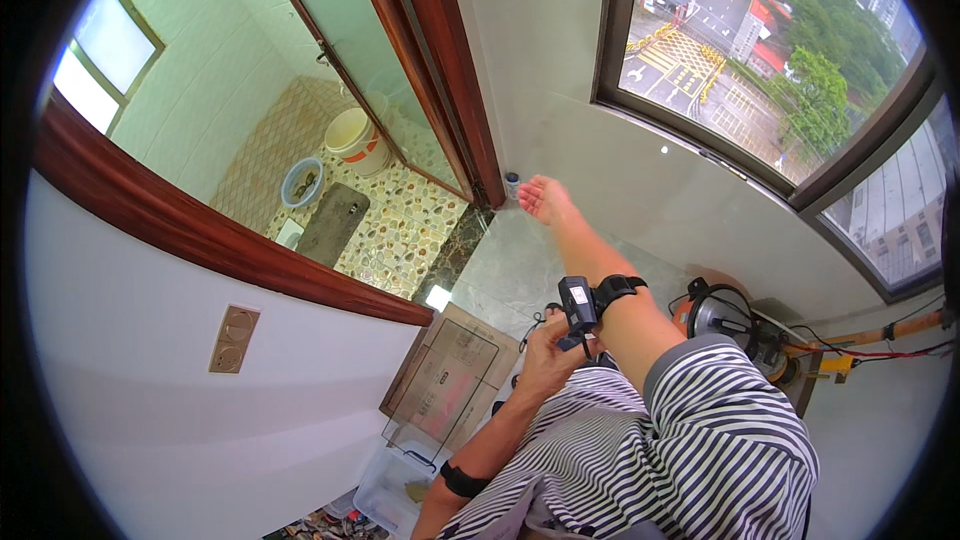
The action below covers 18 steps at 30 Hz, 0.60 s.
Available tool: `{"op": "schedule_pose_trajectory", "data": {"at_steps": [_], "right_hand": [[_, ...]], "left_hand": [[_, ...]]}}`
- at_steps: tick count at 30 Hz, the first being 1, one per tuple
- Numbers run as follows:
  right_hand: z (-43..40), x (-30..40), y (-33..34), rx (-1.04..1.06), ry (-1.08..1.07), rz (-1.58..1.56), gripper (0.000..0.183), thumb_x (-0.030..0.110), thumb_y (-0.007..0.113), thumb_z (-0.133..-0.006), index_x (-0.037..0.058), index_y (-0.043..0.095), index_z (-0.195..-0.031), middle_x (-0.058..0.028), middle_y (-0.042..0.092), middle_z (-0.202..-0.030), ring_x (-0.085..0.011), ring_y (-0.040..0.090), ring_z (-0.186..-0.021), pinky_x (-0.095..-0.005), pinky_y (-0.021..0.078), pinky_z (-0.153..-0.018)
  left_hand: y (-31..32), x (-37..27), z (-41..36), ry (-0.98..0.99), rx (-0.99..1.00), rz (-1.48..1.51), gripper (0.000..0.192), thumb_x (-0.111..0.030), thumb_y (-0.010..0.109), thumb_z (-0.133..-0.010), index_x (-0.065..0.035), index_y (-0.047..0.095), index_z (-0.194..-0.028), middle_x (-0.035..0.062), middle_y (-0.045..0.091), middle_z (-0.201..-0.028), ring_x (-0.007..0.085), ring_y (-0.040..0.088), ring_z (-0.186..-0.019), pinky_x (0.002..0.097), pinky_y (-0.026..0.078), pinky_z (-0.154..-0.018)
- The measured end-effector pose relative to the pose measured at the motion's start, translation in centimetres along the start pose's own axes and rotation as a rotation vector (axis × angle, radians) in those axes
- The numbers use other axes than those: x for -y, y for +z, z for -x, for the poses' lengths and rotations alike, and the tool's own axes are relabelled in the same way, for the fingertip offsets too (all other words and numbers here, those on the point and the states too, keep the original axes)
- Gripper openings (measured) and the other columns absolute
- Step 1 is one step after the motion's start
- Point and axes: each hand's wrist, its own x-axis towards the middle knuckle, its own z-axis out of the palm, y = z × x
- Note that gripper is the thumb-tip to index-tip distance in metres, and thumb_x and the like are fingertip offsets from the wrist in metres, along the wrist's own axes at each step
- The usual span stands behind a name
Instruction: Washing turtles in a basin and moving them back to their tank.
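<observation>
A black box-shaped device is strapped to my right forearm by a black band. My left hand reaches across my body, its thumb and fingers closed around the lower end of that device. Something dark blue shows between these fingers, too hidden to name. Stretched out ahead, my right hand has its palm turned up, fingers slightly curled, and holds nothing. Just beyond its fingertips, by the wall, stands a small jar. My left forearm wears another black strap.
Left of me, a wooden door frame opens onto a bathroom with a bucket, a blue basin and a dark mat. Transparent storage boxes stand beside my left arm. At right are a window and corded equipment.
</observation>
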Motion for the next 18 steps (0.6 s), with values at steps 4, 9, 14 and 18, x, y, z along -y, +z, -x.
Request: {"op": "schedule_pose_trajectory", "data": {"at_steps": [4,9,14,18], "right_hand": [[1.2,1.5,-1.8,-0.057,-0.029,-0.049,0.024,0.024,0.049,-0.092,0.0033,0.049,-0.105,-0.0122,0.061,-0.094,-0.0239,0.060,-0.082,-0.0375,0.0521,-0.070],[0.4,3.9,-4.9,-0.146,-0.043,-0.080,0.025,0.024,0.047,-0.093,0.0027,0.048,-0.107,-0.0125,0.060,-0.096,-0.0244,0.060,-0.083,-0.0376,0.0517,-0.072],[-1.4,6.3,-6.9,-0.155,-0.032,-0.090,0.024,0.024,0.048,-0.093,0.0044,0.048,-0.107,-0.0126,0.060,-0.101,-0.0257,0.059,-0.091,-0.0385,0.0510,-0.075],[-3.5,9.4,-8.6,-0.205,-0.037,-0.117,0.025,0.022,0.048,-0.093,0.0024,0.048,-0.108,-0.0130,0.060,-0.095,-0.0248,0.060,-0.084,-0.0380,0.0513,-0.072]], "left_hand": [[1.0,1.6,-0.7,0.088,0.046,0.132,0.022,-0.011,0.072,-0.079,-0.0023,0.069,-0.099,0.0045,0.063,-0.101,0.0142,0.056,-0.098,0.0316,0.042,-0.090],[2.5,1.5,-2.6,-0.045,0.054,0.398,0.023,-0.015,0.073,-0.078,-0.0012,0.067,-0.094,0.0031,0.061,-0.086,0.0123,0.051,-0.083,0.0266,0.041,-0.074],[3.7,0.3,-6.2,0.005,0.112,0.079,0.029,-0.021,0.075,-0.076,-0.0014,0.068,-0.096,0.0043,0.064,-0.091,0.0150,0.053,-0.088,0.0321,0.040,-0.082],[4.8,0.2,-10.4,-0.043,0.204,-0.065,0.031,-0.022,0.074,-0.075,-0.0016,0.068,-0.097,0.0050,0.067,-0.095,0.0160,0.056,-0.093,0.0348,0.041,-0.087]]}}
